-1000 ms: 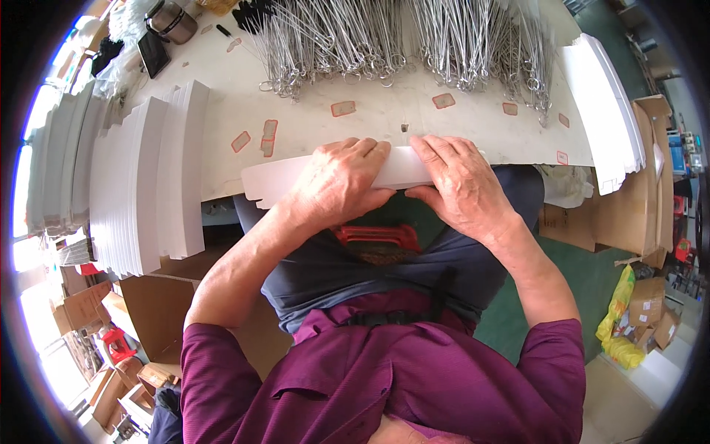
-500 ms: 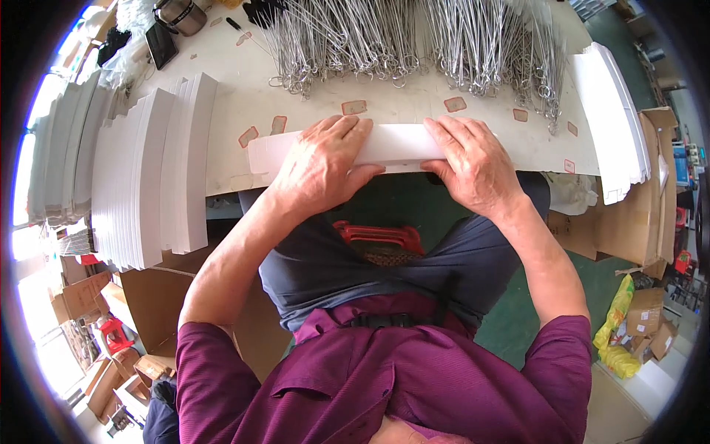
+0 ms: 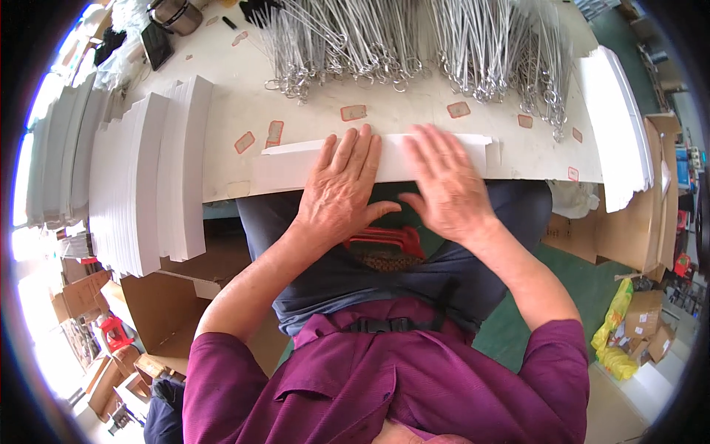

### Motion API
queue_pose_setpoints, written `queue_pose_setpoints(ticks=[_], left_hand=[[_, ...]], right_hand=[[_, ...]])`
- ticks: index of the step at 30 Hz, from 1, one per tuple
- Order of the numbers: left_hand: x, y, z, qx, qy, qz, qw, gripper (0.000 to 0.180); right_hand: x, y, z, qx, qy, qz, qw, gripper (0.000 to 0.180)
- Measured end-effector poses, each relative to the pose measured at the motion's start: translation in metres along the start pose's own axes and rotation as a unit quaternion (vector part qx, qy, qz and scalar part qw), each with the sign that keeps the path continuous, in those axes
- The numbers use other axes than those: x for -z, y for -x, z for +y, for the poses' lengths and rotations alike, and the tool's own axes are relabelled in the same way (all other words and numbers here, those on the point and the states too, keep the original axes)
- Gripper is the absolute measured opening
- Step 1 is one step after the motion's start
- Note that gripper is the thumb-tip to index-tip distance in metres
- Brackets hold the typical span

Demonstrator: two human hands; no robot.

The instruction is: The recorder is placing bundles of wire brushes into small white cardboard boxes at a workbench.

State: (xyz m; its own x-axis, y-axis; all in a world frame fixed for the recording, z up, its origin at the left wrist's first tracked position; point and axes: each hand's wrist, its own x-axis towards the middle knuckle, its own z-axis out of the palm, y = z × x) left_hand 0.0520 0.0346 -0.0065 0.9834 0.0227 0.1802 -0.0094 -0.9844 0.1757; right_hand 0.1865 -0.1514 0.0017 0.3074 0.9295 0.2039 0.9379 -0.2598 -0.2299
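A long, narrow white cardboard box (image 3: 392,169) lies flat along the near edge of the table, with small flaps showing at its right end. My left hand (image 3: 342,177) rests palm down on its middle, fingers stretched forward and thumb out to the side over the near edge. Just to the right, my right hand (image 3: 447,177) lies over the box with its fingers extended, slightly smeared by motion. Neither hand grips anything. Part of the box is hidden under both hands.
Bundles of thin metal skewers with ringed ends (image 3: 355,52) cover the far side of the table (image 3: 237,111). White folded cardboard stacks (image 3: 129,177) stand at the left, and more white card (image 3: 614,126) at the right. A metal mug (image 3: 176,15) and a phone (image 3: 157,46) sit far left.
Both hands have gone from holding the box's long edges between thumb and fingers to lying flat on top. The box now lies flatter on the table.
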Motion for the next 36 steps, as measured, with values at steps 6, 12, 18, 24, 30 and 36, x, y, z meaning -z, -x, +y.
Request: queue_pose_setpoints(ticks=[6, 12, 18, 24, 30, 36], left_hand=[[0.004, 0.014, -0.025, 0.032, -0.025, -0.021, 0.999, 0.105], [0.008, 0.051, -0.063, 0.079, -0.062, 0.044, 0.994, 0.09], [0.031, 0.069, -0.05, 0.045, -0.027, 0.028, 0.998, 0.074], [0.079, 0.047, 0.009, 0.03, 0.195, -0.084, 0.977, 0.066], [0.039, 0.013, 0.017, 0.108, 0.293, -0.141, 0.94, 0.061], [0.037, 0.034, 0.023, 0.163, 0.288, -0.073, 0.941, 0.059]], right_hand=[[-0.015, -0.003, 0.004, 0.001, 0.047, 0.003, 0.999, 0.071], [0.004, 0.034, 0.04, -0.071, 0.073, 0.04, 0.994, 0.085], [0.016, 0.049, 0.043, -0.011, 0.069, 0.056, 0.996, 0.062], [0.031, 0.029, 0.003, 0.092, -0.021, 0.101, 0.99, 0.037], [0.025, 0.013, -0.03, 0.086, -0.096, 0.129, 0.983, 0.041], [0.01, 0.052, -0.032, -0.059, -0.166, 0.221, 0.959, 0.042]])
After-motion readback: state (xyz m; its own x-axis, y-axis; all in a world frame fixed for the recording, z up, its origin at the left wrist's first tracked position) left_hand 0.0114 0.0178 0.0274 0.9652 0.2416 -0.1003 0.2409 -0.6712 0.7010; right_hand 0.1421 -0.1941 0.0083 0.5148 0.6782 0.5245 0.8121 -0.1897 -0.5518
